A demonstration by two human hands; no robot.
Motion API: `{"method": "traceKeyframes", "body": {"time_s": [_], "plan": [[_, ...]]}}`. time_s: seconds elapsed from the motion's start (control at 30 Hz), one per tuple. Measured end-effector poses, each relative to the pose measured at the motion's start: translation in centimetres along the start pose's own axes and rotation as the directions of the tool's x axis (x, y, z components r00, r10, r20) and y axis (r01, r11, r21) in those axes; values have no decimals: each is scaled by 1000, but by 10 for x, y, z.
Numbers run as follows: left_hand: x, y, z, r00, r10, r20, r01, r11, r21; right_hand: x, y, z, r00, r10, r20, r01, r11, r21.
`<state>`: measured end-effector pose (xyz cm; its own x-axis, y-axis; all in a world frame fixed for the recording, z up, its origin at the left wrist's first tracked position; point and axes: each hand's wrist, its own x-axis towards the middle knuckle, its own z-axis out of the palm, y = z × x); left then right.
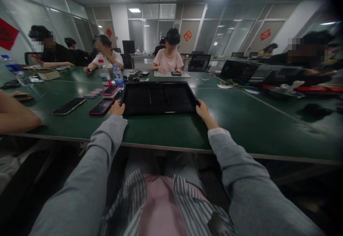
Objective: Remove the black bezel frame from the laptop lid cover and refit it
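Note:
A wide black shallow tray-like panel [174,100] with a raised rim lies on the green table in front of me. Inside it, thin ridges and a small recessed area show near the far side. My left hand [117,108] grips its left edge, fingers closed at the near corner. On the opposite side, my right hand [203,110] holds the right edge with its thumb on top. Just left of my left hand lies a phone with a red case [102,106]. The fingers beneath the panel are hidden.
Another dark phone [70,106] and two bottles, one red-capped [104,73] and one blue-capped [118,77], are on the left. A person's bare arm [18,111] rests at the left edge. Bowl [286,92] and cables sit right. A person in pink [167,60] sits opposite.

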<state>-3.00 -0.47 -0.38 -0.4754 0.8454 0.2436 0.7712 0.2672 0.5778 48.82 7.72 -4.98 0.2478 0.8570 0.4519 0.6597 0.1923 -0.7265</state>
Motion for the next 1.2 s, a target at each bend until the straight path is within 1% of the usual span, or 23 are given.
{"method": "traceKeyframes", "body": {"time_s": [0.17,0.33,0.47,0.73,1.2], "plan": [[0,0,1,1000,9,1,-9,1000,-3,-2,-3,-1,1000,-10,-13,10,999,33],[-1,2,0,1000,6,0,-6,1000,13,-5,-11,-4,1000,10,12,-10,1000,-14],[-3,5,-1,1000,3,0,-3,1000,-4,-6,-16,-5,1000,16,4,-16,1000,-17],[-2,3,-1,1000,6,4,-6,1000,-18,-7,-17,-7,1000,3,-7,-3,1000,-10],[2,-1,4,1000,13,-3,-13,1000,-21,-6,-13,-5,1000,13,23,-12,999,-40]]}}
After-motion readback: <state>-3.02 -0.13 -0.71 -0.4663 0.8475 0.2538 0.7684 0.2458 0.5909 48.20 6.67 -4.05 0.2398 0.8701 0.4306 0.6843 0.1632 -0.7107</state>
